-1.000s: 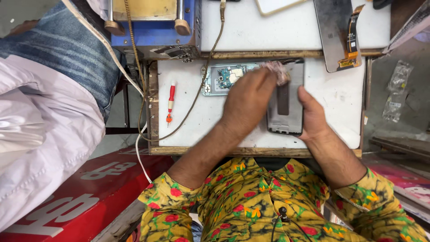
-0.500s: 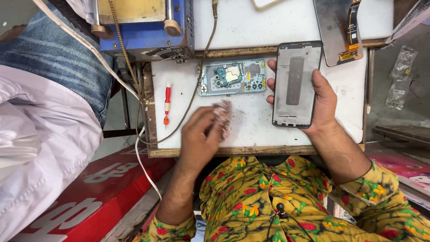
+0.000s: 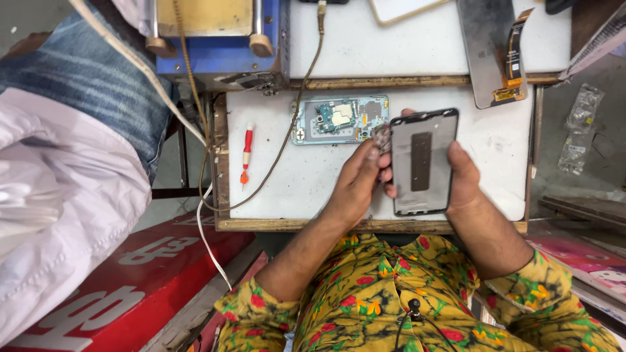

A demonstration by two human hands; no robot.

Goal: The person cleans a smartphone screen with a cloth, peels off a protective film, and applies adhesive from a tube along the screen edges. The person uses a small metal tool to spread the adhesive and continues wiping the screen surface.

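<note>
- The right hand (image 3: 466,186) grasps a dark phone frame (image 3: 422,163) by its edges, thumb on the right edge and fingers around the left one, and holds it just above the white work board (image 3: 313,182), at the right of the board's middle.
- The left hand (image 3: 357,186) has its fingers pinched on a small crumpled wipe (image 3: 381,137) and presses it against the far left corner of the phone frame.
- Half a second ago this hand was low on the board, apart from the frame, with the wipe in the fingers; one second ago it lay over the frame. So the hand has gone away and come back, and I judge that the wiping of the frame goes on in repeated strokes, now at the corner.
- The frame has also come a little nearer to the person than half a second ago.
- A light blue phone body with open circuit board (image 3: 339,120) lies flat on the board, just left of the frame, in the same place as before.
- A red screwdriver (image 3: 246,153) lies at the left side of the board, well apart from both hands.
- A thin brown cable (image 3: 287,130) runs over the board from the far side.
- A blue machine (image 3: 215,39) stands far left.
</note>
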